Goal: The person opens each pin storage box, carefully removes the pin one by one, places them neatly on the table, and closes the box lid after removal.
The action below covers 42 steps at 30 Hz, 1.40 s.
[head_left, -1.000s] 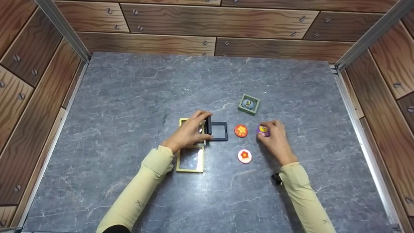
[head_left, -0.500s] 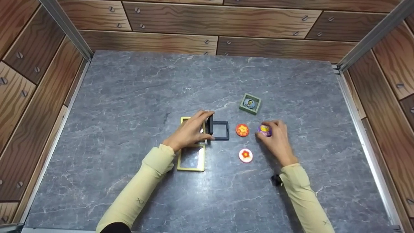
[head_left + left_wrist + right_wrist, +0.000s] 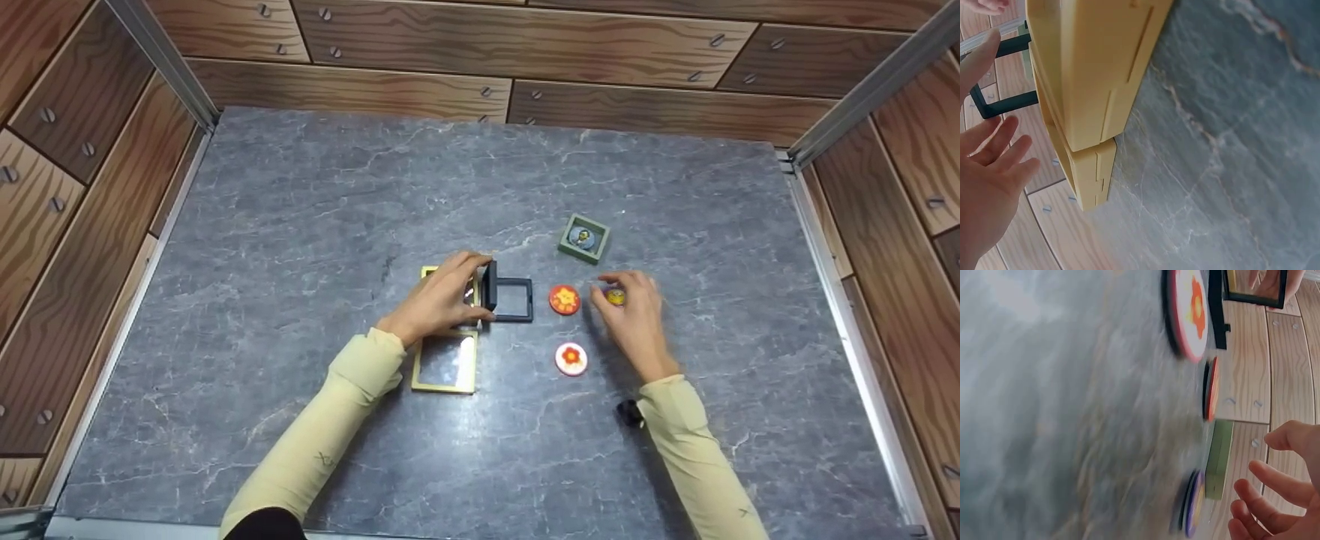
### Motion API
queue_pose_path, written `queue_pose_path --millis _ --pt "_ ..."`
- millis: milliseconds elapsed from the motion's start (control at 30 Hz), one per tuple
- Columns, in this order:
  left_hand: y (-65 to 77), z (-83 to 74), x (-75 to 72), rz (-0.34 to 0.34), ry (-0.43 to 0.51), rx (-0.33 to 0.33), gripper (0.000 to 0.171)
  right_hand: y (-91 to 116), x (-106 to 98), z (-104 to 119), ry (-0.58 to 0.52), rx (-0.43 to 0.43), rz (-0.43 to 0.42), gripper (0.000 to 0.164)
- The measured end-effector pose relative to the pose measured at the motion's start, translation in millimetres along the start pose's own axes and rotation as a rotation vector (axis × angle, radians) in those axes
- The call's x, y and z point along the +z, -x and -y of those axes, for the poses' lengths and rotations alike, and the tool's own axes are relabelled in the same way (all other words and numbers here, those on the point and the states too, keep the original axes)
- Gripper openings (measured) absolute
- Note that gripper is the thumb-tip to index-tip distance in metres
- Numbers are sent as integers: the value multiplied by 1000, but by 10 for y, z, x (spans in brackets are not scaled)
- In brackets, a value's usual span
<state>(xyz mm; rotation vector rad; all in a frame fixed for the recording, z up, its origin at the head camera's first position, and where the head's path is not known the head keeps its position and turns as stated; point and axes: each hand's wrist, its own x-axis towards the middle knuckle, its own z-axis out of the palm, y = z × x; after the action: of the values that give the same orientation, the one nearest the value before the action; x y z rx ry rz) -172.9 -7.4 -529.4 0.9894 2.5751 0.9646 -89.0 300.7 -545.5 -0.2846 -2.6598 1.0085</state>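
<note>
An enclosed work booth, more lab set-up than home: plank-patterned panels (image 3: 420,41) with screw heads line the worktop (image 3: 322,187)'s far, left and right edges, metal posts (image 3: 163,64) standing at its far corners.

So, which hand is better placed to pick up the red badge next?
Probably the right hand: it holds nothing and hovers near the red badge, while the left hand holds the raised half of the dark frame.

Head view: from above, facing forward and down, bench (image 3: 337,187) nearly whole.
Left wrist: low, tilted sideways, close to yellow frames (image 3: 1100,73).
Right wrist: low, tilted sideways, white disc (image 3: 1188,315) nearest.
Shared by both wrists: dark frame (image 3: 1013,103).
</note>
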Motion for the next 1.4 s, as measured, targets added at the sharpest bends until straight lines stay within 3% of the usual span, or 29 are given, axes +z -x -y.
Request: queue_pose_path --millis 267,900,1400 --pt "-5 -32 -17 43 -37 -45 94 1 119 150 -31 -44 36 26" --pt "-87 -69 37 47 -53 4 87 18 378 568 -46 -136 139 23" --pt "-113 -71 73 52 -38 16 85 -2 511 856 -82 -172 230 37"
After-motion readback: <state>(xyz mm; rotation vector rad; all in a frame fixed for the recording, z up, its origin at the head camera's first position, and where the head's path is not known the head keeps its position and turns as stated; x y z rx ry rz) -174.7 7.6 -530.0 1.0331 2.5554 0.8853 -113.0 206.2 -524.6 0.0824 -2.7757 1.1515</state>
